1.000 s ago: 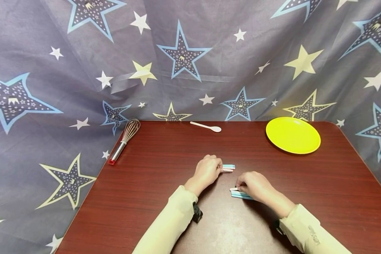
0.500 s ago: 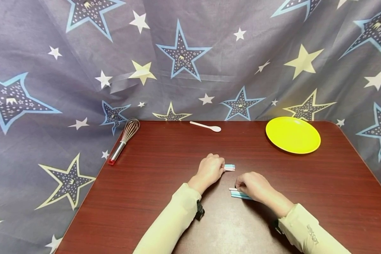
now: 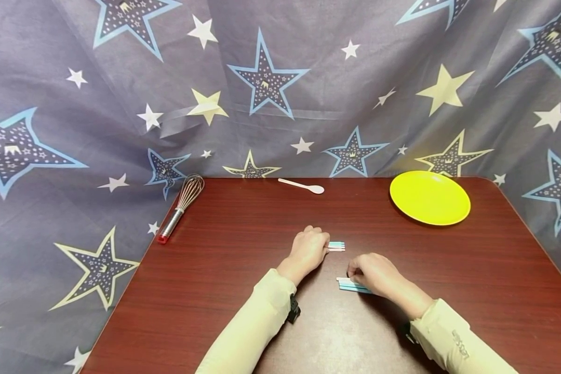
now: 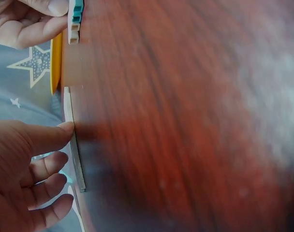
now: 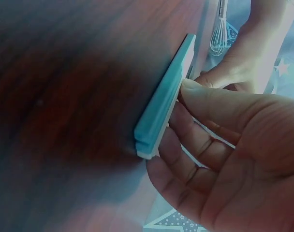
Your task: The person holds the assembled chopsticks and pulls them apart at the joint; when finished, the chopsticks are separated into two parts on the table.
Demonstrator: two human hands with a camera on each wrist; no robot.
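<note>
In the head view my left hand (image 3: 305,249) is over the left end of several slim plastic strips (image 3: 337,244), light blue and pale pink, lying side by side. The left wrist view has my left thumb against a pale strip (image 4: 73,140); the index fingertip is hidden. My right hand (image 3: 376,272), closer to me, pinches the white strip of a second row of blue and white strips (image 3: 354,287). In the right wrist view the blue strips (image 5: 156,101) lie flat against the pale one, with my right thumb (image 5: 195,92) on its edge.
A whisk (image 3: 182,208) lies along the table's left edge. At the back are a white spoon (image 3: 304,186) and, on the right, a yellow plate (image 3: 430,198). A star-patterned grey cloth (image 3: 280,135) hangs behind the brown table (image 3: 243,218).
My left hand has shifted slightly right, bringing the pale strip's end about level with the blue ones. The white strip under my right hand has slid slightly left; that hand barely moved.
</note>
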